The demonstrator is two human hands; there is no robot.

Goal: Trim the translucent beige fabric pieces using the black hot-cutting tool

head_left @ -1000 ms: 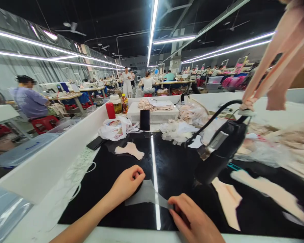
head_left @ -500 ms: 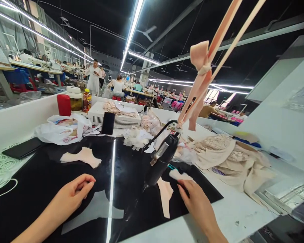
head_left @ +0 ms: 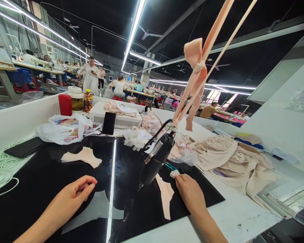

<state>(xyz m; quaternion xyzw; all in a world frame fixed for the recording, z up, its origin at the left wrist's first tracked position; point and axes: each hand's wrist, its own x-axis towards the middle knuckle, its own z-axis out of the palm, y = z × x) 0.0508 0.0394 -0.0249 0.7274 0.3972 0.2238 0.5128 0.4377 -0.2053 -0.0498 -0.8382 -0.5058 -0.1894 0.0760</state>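
My left hand [head_left: 77, 194] hovers over the glossy black board [head_left: 131, 216] with fingers curled in and thumb against them; nothing shows in it. Below and beside it lies a flat grey cut piece [head_left: 97, 209]. My right hand [head_left: 191, 192] rests at the board's right side, fingers together over a small white piece [head_left: 174, 173], mostly hidden under them. Just left of that hand is a beige fabric cutout [head_left: 166, 197]. A black corded handheld tool [head_left: 157, 162] hangs tilted from pink fabric straps [head_left: 199, 71], between both hands. Another beige cutout [head_left: 83, 157] lies beyond my left hand.
A teal-handled tool [head_left: 171, 166] lies past my right hand. Beige fabric [head_left: 218, 152] is heaped at right. At the back stand a phone [head_left: 108, 123], a white vented box [head_left: 116, 116], a plastic bag [head_left: 63, 130] and jars. Green cord [head_left: 2, 168] lies at left.
My right hand has moved slightly forward and left, covering most of the white piece. The hanging tool and straps have swung left. My left hand has barely moved.
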